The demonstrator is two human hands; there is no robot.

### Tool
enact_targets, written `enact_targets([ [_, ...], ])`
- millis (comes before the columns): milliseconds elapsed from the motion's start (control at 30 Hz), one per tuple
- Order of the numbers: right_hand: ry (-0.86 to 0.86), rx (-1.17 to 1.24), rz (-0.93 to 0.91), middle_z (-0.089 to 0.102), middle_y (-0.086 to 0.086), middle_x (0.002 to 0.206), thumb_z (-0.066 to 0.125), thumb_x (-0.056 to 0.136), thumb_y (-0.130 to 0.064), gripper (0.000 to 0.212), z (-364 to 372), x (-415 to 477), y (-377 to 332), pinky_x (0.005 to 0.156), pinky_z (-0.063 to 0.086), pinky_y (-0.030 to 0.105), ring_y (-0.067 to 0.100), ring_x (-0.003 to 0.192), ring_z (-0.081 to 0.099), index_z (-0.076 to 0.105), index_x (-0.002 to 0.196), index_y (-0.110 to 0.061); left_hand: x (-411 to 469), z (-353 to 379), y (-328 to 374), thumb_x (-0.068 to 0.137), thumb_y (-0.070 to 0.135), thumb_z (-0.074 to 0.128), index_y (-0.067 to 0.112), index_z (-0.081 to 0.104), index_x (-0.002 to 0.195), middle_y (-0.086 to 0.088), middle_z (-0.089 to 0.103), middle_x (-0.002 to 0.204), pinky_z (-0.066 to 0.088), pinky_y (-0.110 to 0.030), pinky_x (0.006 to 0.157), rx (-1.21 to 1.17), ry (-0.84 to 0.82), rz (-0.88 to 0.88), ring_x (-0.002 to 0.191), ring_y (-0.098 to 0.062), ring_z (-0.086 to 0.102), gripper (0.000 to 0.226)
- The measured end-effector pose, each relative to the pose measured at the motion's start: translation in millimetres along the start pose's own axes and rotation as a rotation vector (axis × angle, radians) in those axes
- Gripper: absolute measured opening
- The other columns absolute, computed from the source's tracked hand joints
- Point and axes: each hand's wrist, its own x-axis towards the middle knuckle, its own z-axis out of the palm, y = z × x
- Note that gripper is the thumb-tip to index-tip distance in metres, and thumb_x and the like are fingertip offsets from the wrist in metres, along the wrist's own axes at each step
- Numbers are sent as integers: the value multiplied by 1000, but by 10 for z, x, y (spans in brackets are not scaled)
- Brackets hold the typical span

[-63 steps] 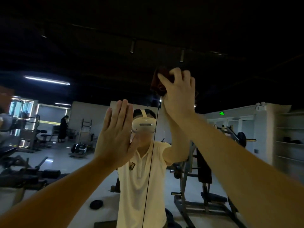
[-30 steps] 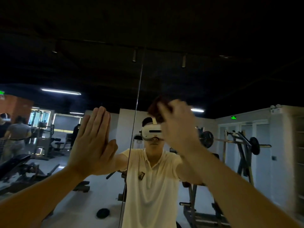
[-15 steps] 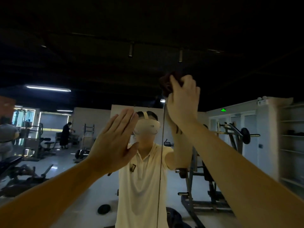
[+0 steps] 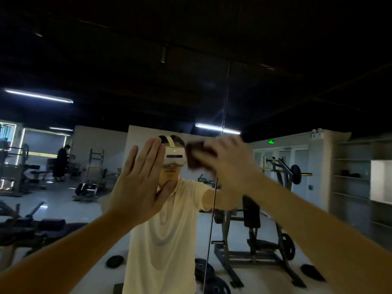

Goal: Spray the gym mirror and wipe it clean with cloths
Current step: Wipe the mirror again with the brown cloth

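The dark cloth (image 4: 196, 154) has swept down from high on the seam (image 4: 222, 115) to head height on the mirror (image 4: 84, 60), just left of it. Your right hand (image 4: 229, 162) is a blur, so I can't tell how its fingers sit. Your left hand (image 4: 137, 183) is flat on the glass, fingers straight and close together. You're probably mid-wipe, with the lower glass to go.

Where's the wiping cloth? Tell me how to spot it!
Look at the big mirror and follow its thin upright seam down to the right hand. The cloth is the dark reddish-brown wad poking out left of that hand, beside the white headset reflection. The left hand is flat and holds nothing.
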Motion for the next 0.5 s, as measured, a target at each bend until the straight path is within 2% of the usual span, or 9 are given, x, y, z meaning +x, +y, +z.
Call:
enact_targets([
  [133, 54, 10, 404, 56, 16, 134, 75, 84, -21, 59, -25, 573, 371, 107, 37, 55, 41, 122, 49, 60, 141, -24, -9, 22, -10, 106, 55, 29, -2, 14, 164, -20, 7, 173, 15, -58, 129, -15, -4, 9, 162, -31, 4, 82],
  [233, 97, 80, 543, 55, 14, 134, 74, 81, -19, 59, 5, 575, 27, 104, 39, 51, 38, 121, 45, 61, 139, -22, -15, 30, -20, 107, 55, 27, -1, 13, 164, -21, 7, 173, 15, -58, 129, -25, -1, 9, 162, -32, 5, 81],
  [300, 94, 136, 478, 55, 13, 130, 82, 74, -19, 65, 16, 314, -351, 100, 42, 51, 35, 118, 45, 63, 136, -21, -14, 26, -13, 108, 56, 23, -1, 13, 164, -20, 7, 173, 13, -57, 129, -24, 0, 10, 162, -31, 4, 81],
  [400, -21, 197, 247, 53, 6, 126, 86, 71, -25, 64, 21, -376, -847, 102, 34, 46, 30, 116, 47, 64, 131, -26, -7, 0, -14, 108, 57, 21, -2, 13, 164, -21, 8, 173, 12, -57, 129, -21, -3, 16, 162, -32, 4, 81],
  [500, -163, 254, -66, 61, 4, 116, 56, 88, -23, 43, -80, -901, -1002, 101, 45, 46, 27, 105, 53, 66, 129, -27, 2, -27, -14, 108, 57, 20, -2, 14, 164, -22, 10, 172, 14, -59, 128, -13, -18, 14, 161, -34, 5, 81],
])
